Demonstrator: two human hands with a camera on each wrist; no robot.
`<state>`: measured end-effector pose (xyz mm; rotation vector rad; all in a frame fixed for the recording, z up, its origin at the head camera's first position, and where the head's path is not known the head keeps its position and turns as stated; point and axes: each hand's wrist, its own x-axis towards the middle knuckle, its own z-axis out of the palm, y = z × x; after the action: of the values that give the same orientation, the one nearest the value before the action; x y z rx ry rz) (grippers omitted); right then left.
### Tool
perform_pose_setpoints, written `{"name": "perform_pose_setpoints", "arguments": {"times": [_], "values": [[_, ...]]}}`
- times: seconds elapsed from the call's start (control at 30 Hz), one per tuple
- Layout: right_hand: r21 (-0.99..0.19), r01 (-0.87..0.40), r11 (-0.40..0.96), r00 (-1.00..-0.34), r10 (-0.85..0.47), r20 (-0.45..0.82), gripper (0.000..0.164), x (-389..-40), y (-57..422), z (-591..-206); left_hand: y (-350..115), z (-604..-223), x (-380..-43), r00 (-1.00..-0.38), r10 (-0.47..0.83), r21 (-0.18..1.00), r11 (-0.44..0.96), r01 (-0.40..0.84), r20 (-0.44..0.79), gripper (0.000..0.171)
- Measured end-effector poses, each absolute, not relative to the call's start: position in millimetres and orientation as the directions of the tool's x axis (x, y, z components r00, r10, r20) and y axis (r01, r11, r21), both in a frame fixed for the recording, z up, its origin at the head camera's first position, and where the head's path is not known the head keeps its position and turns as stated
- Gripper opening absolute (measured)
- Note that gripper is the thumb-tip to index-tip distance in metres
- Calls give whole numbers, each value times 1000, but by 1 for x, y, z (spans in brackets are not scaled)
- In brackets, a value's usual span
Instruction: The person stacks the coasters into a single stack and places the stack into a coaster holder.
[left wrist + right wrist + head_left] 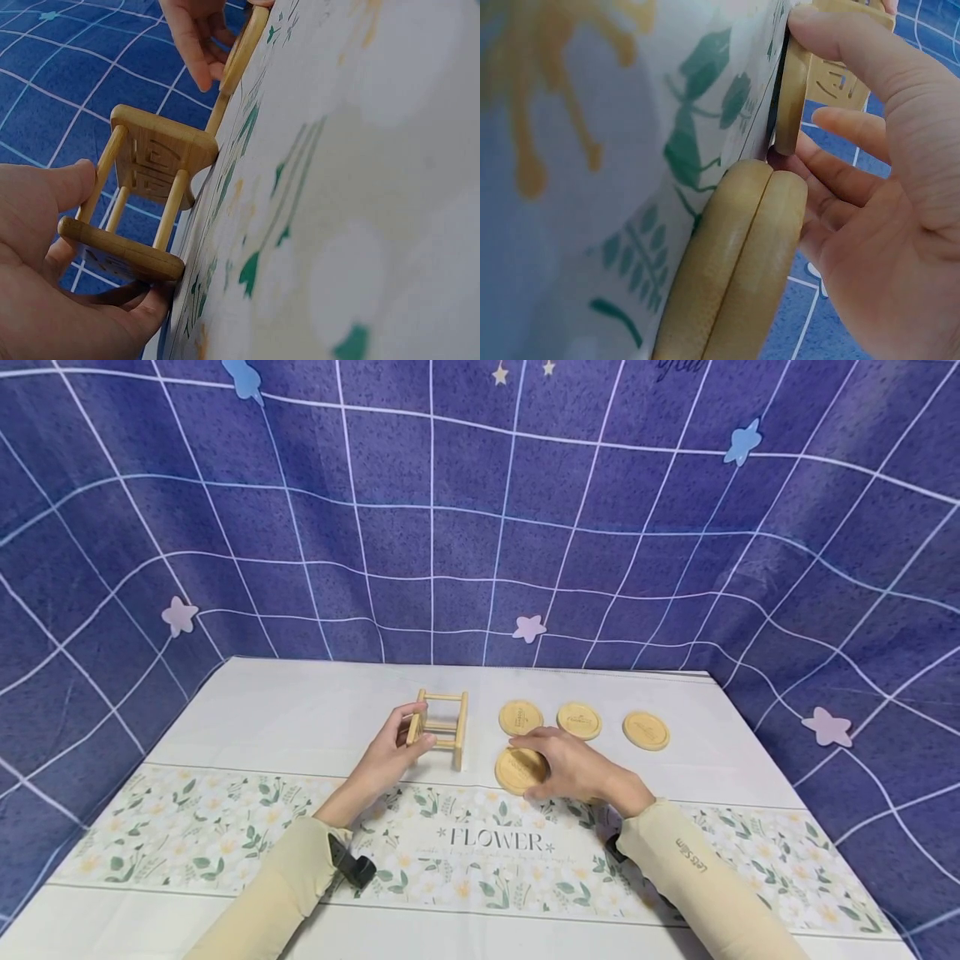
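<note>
My left hand (386, 756) grips the near-left side of a small wooden coaster rack (459, 735), two end panels joined by thin rods; the rack (161, 157) has cut-out slots in one panel. To its right, my right hand (573, 764) holds a round wooden coaster (517, 770) by its edges. In the right wrist view the thumb is on one edge of this coaster (793, 94) and fingertips are at the opposite edge. Two stacked coasters (735, 262) lie close under the right hand, mostly hidden in the head view.
Behind the right hand lie more round coasters: one at left (521, 717), a middle one (579, 721) and one farther right (647, 730). A floral cloth strip (495, 885) crosses the white table (315, 710). A blue gridded curtain (465, 543) hangs behind.
</note>
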<state>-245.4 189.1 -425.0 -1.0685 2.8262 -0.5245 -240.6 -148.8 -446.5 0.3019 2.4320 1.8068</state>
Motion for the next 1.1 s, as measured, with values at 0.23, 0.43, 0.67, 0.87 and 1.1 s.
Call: {"name": "perform_pose_setpoints", "arguments": {"times": [0.23, 0.43, 0.67, 0.87, 1.1], "values": [[-346, -613, 710, -769, -636, 57, 87, -243, 188, -426, -149, -447, -241, -975, 218, 957, 273, 97, 37, 65], [-362, -612, 703, -771, -633, 72, 85, -243, 187, -425, -149, -446, -241, -975, 220, 957, 273, 98, 37, 65], [-377, -600, 705, -778, -624, 72, 87, -241, 187, -422, -148, -445, -240, -975, 219, 956, 277, 97, 36, 65], [-389, -606, 694, -775, -625, 93, 90, -241, 187, -421, -148, -445, -240, -975, 219, 955, 279, 98, 36, 64], [-393, -613, 686, -774, -621, 124, 89, -239, 190, -416, -149, -445, -240, -975, 218, 956, 276, 94, 33, 64]]}}
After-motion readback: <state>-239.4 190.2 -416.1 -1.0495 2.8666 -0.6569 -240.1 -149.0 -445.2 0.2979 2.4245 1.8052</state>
